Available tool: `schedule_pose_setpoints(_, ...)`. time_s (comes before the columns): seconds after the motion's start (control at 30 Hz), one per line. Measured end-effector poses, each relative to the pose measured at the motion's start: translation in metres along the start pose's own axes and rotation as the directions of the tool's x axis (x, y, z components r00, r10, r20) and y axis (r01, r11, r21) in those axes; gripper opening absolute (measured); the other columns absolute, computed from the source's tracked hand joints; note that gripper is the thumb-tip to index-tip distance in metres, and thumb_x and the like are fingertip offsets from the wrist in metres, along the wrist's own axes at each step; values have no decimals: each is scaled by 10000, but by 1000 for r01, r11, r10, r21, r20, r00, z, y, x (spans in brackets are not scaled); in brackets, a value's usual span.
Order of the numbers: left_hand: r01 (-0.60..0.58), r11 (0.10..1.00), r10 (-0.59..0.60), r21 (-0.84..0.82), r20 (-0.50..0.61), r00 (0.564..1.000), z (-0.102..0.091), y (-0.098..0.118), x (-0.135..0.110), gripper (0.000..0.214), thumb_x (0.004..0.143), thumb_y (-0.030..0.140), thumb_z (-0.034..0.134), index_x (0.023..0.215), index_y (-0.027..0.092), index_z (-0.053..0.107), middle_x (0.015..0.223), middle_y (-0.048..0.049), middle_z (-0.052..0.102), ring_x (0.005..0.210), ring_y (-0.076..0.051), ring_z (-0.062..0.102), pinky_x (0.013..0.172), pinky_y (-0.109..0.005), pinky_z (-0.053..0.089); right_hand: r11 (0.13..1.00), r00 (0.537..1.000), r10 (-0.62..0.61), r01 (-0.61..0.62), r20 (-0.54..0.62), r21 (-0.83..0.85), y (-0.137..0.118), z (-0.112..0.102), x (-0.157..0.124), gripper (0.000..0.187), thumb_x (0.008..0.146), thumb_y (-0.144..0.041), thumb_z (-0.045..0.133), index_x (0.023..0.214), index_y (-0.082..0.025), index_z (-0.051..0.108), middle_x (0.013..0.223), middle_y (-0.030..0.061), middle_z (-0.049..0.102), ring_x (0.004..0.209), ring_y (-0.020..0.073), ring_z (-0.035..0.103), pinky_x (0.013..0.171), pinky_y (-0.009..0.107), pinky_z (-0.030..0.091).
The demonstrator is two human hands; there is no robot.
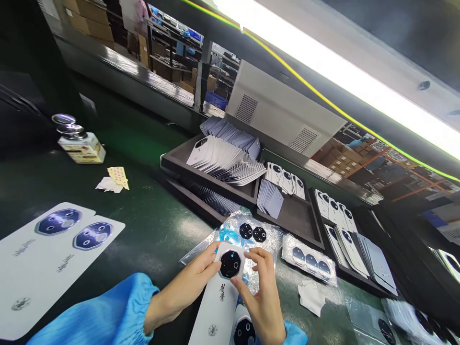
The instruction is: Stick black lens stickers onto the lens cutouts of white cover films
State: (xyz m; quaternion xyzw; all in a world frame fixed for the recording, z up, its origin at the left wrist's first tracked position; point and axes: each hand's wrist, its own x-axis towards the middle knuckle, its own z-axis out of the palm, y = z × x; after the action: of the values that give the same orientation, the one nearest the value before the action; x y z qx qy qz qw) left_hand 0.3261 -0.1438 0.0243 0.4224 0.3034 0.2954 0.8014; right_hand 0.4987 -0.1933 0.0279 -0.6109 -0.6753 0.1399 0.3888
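A white phone back cover with an octagonal black camera plate and dark lettering is held up in front of me. My left hand grips its upper left edge, thumb beside the plate. On the other side, the thumb of my right hand rests at the plate's lower right and its curled fingertips touch the upper right edge. Part of another white cover with a black camera plate shows below, partly hidden by my right hand. Just beyond my fingers lies a clear plastic bag with round black camera plates on it.
Dark trays of stacked covers stand behind. To the right are a wrapped pack of plates and a crumpled white tissue. Left are large white covers, a bottle with a metal lid and a yellow dotted sheet.
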Motion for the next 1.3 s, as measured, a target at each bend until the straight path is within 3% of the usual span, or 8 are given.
schedule_pose_setpoints(0.13,3,994,3,109,-58,998,-1,-4,-1,656,821,506,529,1395,237,360,1114,-59,666,975,-265,625,861,-363,496,999,999,-35,37,42,-37,0,2,3,325,748,-268,719,1016,-247,537,1008,51,497,957,240,528,819,388,490)
schedule_pose_setpoints(0.33,-53,978,77,203,-115,990,-1,-10,0,577,839,492,498,1357,245,440,1333,-58,547,1270,-282,448,1031,-372,392,1000,1000,19,-19,-19,8,7,14,2,306,703,-145,654,944,-246,496,949,16,463,906,206,485,783,332,457)
schedule_pose_setpoints(0.6,-105,962,136,250,-110,985,0,-16,1,479,908,407,425,1359,245,429,1338,-44,549,1234,-260,491,1039,-349,381,982,983,185,-185,1,36,7,22,3,273,645,-145,586,877,-233,472,845,-8,463,746,163,460,650,283,445)
schedule_pose_setpoints(0.8,-119,955,159,273,-130,979,0,-19,4,464,910,394,409,1339,222,450,1337,-52,549,1266,-258,457,1059,-358,356,933,933,353,-357,75,43,0,23,2,284,659,-188,615,898,-227,466,769,-36,524,567,111,454,551,253,439)
schedule_pose_setpoints(0.93,-121,959,159,254,-132,978,-2,-16,4,487,883,397,460,1339,226,466,1324,-44,564,1323,-271,384,1071,-367,345,988,982,154,-153,111,-13,-6,16,4,445,687,-143,629,1105,-235,508,869,5,542,661,148,528,593,277,488)
schedule_pose_setpoints(1.07,-18,999,21,44,-63,998,-3,-8,1,569,875,426,480,1403,238,387,1281,-53,600,1205,-276,520,994,-384,438,994,987,-68,80,147,-78,-13,6,8,538,718,-80,654,1194,-286,508,892,11,526,708,164,539,618,279,505)
schedule_pose_setpoints(1.17,16,999,-18,-49,-49,999,-1,-1,-1,574,832,451,530,1354,221,469,1300,-67,587,1181,-296,536,978,-394,453,988,982,-100,117,161,-100,-15,1,10,530,698,-62,697,1152,-280,529,863,1,514,700,159,529,610,264,504)
schedule_pose_setpoints(1.3,39,999,-39,-4,-106,994,2,2,-1,604,775,475,575,1311,203,519,1360,-76,535,1250,-319,468,971,-396,459,989,982,-86,105,167,-105,-15,0,11,433,706,-100,708,1074,-261,547,868,4,516,687,158,520,609,271,501)
